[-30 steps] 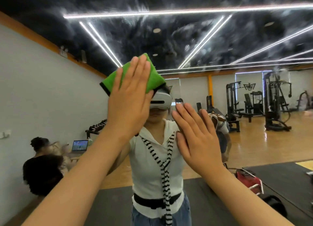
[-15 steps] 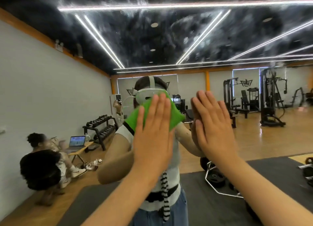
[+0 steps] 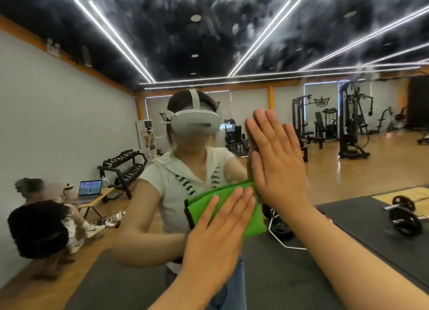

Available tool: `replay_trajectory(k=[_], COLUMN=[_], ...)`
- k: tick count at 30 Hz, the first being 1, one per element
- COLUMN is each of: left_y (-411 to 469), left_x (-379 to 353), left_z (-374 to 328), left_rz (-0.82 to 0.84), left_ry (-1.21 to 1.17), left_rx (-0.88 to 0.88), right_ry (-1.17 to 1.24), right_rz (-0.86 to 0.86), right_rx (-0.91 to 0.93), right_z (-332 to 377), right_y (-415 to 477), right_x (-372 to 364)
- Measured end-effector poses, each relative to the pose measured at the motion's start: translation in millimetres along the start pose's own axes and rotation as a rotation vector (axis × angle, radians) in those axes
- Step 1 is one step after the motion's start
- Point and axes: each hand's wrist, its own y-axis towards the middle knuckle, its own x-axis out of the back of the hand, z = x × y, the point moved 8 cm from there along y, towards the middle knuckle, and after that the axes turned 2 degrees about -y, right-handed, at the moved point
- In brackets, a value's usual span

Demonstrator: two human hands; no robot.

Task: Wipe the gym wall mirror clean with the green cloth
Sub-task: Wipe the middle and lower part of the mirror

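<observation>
Against the smooth glass wall mirror (image 3: pixel 58 114), the left hand (image 3: pixel 216 233), fingers straight and close together, presses the soft, folded, dark-edged green cloth (image 3: pixel 201 208) lying under its fingertips, while the right hand (image 3: pixel 278 168) rests flat, fingers slightly spread, just above-right.

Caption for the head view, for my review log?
Left hand presses the green cloth flat against the gym wall mirror; right hand rests open beside it.

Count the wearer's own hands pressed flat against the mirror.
2. The left hand, lower centre, presses the green cloth; the right hand, higher and rightward, lies on bare mirror.
</observation>
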Motion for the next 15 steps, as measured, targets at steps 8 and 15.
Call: replay_trajectory(k=[8, 15], left_y=[20.0, -31.7], left_x=[20.9, -12.8], left_z=[26.1, -20.0], left_rz=[-0.102, 0.059], left_ry=[-0.020, -0.004], left_rx=[0.259, -0.009], right_ry=[0.010, 0.014], right_rz=[0.004, -0.001], right_rx=[-0.017, 0.004], right_z=[-1.5, -0.9], right_y=[-0.5, -0.3], right_x=[0.1, 2.6])
